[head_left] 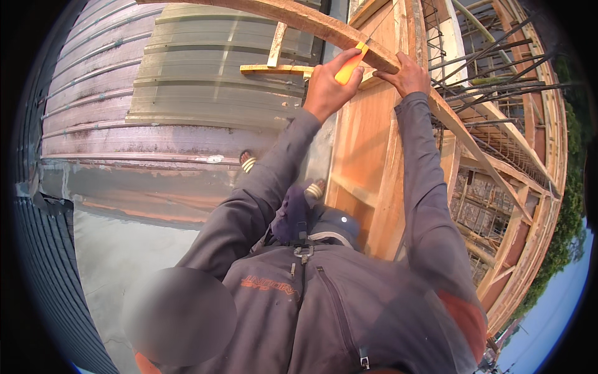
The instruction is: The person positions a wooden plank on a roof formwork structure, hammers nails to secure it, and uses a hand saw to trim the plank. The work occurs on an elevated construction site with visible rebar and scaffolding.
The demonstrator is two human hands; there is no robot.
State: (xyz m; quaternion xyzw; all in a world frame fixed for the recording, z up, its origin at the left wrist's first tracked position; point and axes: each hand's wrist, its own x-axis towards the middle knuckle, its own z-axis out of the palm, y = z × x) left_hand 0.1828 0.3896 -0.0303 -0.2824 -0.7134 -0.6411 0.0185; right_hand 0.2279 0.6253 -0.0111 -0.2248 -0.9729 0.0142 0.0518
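My left hand is closed around a tool with a flat yellow handle. Its narrow dark tip lies against a long wooden batten that crosses the top of the head view; the exact kind of tool is not clear. At the batten's right end, my right hand grips the wood, with the thumb below and the fingers bent at its end. Under both hands stands plywood formwork edged with timber.
A corrugated metal roof with a translucent ribbed sheet spreads to the left. Short wooden strips jut beside the formwork. Steel rebars stick out at the right, above open timber framing. My sandalled feet stand near the roof's edge.
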